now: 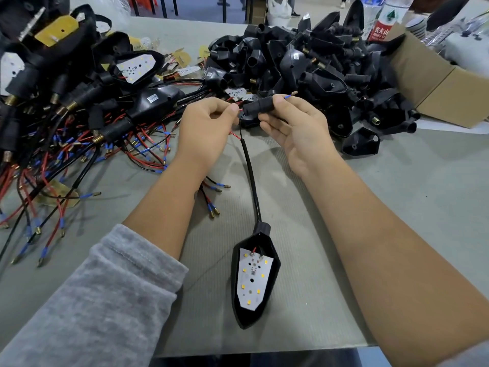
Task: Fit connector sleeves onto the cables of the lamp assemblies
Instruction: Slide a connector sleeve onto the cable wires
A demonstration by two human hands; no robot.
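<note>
Head view: left hand [209,123] pinching red wire [234,135], right hand [293,123] gripping sleeve [258,105] (housing pile [304,64] behind).

Grey ribbed mat-covered worktable [397,207], open brown cardboard box [444,83] at right, pale concrete floor [201,9] beyond, dark metal furniture legs [164,6]

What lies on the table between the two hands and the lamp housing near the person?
In the head view, only the black cable runs from the hands down to the lamp housing, over bare grey table.
</note>
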